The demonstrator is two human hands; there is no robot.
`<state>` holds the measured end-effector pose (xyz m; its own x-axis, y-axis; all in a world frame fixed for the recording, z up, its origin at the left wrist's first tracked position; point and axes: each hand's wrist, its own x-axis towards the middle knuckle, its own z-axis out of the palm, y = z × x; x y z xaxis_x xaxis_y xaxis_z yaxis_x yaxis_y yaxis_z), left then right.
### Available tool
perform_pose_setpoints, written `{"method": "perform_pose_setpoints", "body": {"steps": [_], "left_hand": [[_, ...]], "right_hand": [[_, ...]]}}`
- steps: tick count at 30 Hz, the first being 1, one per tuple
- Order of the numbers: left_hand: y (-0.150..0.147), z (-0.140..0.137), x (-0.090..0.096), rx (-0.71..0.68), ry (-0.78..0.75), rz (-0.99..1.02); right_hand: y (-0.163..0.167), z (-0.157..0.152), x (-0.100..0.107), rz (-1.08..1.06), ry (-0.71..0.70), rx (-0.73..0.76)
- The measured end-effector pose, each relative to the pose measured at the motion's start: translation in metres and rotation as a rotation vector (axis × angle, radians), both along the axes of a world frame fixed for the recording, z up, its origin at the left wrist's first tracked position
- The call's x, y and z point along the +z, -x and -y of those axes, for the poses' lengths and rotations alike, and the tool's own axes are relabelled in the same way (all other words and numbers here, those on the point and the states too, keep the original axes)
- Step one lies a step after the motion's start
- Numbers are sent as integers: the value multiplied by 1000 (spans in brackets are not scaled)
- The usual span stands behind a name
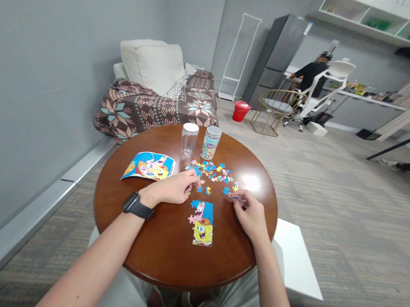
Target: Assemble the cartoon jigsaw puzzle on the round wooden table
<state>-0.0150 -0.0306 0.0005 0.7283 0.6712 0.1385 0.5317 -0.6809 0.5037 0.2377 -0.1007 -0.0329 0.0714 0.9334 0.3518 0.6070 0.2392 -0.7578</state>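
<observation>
A partly joined jigsaw puzzle [203, 227] with a yellow cartoon face and a pink figure on blue lies on the round wooden table [160, 249]. Beyond it spread many loose puzzle pieces [219, 173]. My left hand [175, 186], a black watch on its wrist, rests at the left edge of these pieces with its fingers curled down; what they grip, if anything, is hidden. On the right, my right hand [252, 214] pinches a small puzzle piece [235, 197] between thumb and fingers. A curved picture sheet [151, 166] with the same cartoon figures lies left of my left hand.
At the table's far side stand a clear jar [188, 143] with a white lid and a printed jar [211, 144]. Behind is a sofa [159, 100] under a patterned cover. A red bin [241, 111], a gold-framed chair [276, 108] and a person [311, 77] are farther back.
</observation>
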Motion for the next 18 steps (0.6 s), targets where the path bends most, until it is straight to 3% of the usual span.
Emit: {"method": "perform_pose_setpoints", "body": {"steps": [7,18], "left_hand": [[0,-1,0,4,-17,6],[-1,-3,0,38,-100,-32]], "right_hand": [[0,-1,-1,64,-126,72],[2,1,0,96,-97,114]]}}
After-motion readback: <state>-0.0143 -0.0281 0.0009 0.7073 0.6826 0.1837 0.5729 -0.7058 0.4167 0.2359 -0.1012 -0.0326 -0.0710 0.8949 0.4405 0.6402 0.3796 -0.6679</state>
